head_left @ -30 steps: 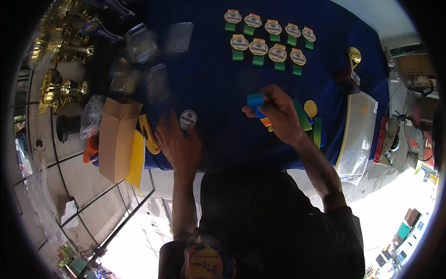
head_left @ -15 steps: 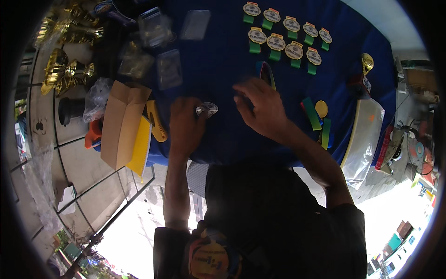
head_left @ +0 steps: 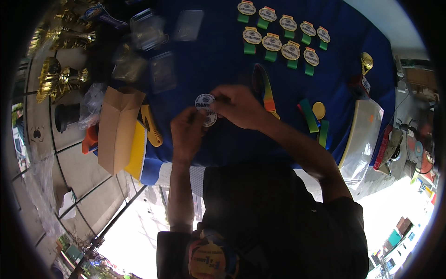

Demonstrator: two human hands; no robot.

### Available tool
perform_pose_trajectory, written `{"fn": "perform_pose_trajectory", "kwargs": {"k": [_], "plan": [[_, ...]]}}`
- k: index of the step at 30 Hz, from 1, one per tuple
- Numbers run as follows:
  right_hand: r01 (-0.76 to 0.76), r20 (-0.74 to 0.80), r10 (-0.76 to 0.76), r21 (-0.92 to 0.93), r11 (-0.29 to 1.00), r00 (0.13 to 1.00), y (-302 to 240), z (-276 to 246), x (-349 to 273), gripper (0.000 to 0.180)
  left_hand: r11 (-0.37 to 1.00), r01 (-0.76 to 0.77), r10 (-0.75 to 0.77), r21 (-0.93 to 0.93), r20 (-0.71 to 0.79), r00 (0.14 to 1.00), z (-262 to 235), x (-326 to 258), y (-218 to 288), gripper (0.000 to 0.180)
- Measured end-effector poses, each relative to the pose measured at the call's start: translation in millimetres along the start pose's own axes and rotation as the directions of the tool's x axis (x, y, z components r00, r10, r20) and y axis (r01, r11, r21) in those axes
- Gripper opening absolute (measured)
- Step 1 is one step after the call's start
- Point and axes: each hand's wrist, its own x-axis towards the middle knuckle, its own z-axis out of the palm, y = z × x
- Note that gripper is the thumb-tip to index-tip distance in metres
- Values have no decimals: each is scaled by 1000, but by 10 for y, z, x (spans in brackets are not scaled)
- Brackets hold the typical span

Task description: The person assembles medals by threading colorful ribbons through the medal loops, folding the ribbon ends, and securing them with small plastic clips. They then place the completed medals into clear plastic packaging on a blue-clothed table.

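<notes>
Above the blue cloth, my left hand (head_left: 186, 133) pinches round white printed labels between its fingertips. One label (head_left: 202, 101) sits higher and overlaps a lower label (head_left: 211, 120). The fingers of my right hand (head_left: 238, 107) are closed at the right edge of the upper label, touching it. Just beyond my right wrist lies a multicoloured ribbon (head_left: 267, 90), its gold medal mostly hidden by the forearm. Farther right are a plain gold medal (head_left: 318, 110) and folded green ribbons (head_left: 324, 132). Two rows of gold medals (head_left: 271, 42) with white printed faces lie at the far side.
To the left stand an open cardboard box (head_left: 113, 135), a yellow utility knife (head_left: 150, 126) and a yellow notebook (head_left: 136, 156). Gold trophies (head_left: 60, 76) and clear plastic packets (head_left: 163, 70) are beyond. A plastic-wrapped stack (head_left: 364, 135) and small trophy (head_left: 366, 63) stand right.
My right hand has moved left to meet my left hand at the labels. Their printed faces now show. More of the multicoloured ribbon is uncovered, and the view has shifted slightly.
</notes>
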Motion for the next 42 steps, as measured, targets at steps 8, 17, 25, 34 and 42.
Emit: {"fn": "perform_pose_trajectory", "kwargs": {"k": [8, 17, 25, 34, 42], "plan": [[189, -326, -329, -393, 900, 886, 62, -659, -892, 15, 759, -221, 441, 612, -235, 866, 55, 68, -21, 28], [-369, -652, -211, -632, 681, 728, 470, -1433, -1933, 38, 479, -768, 742, 425, 271, 613, 622, -141, 156, 27], [-459, -646, -91, -627, 629, 758, 555, -1378, -2287, 46, 397, -866, 652, 304, 571, 499, 1113, -202, 198, 26], [-189, -427, -458, -858, 478, 780, 413, -1319, -1866, 29, 309, -856, 733, 413, 470, 491, 844, -211, 4, 26], [-409, -521, -75, -744, 529, 851, 415, -1018, -1463, 21, 419, -822, 758, 386, 351, 551, 776, -222, -78, 26]]}}
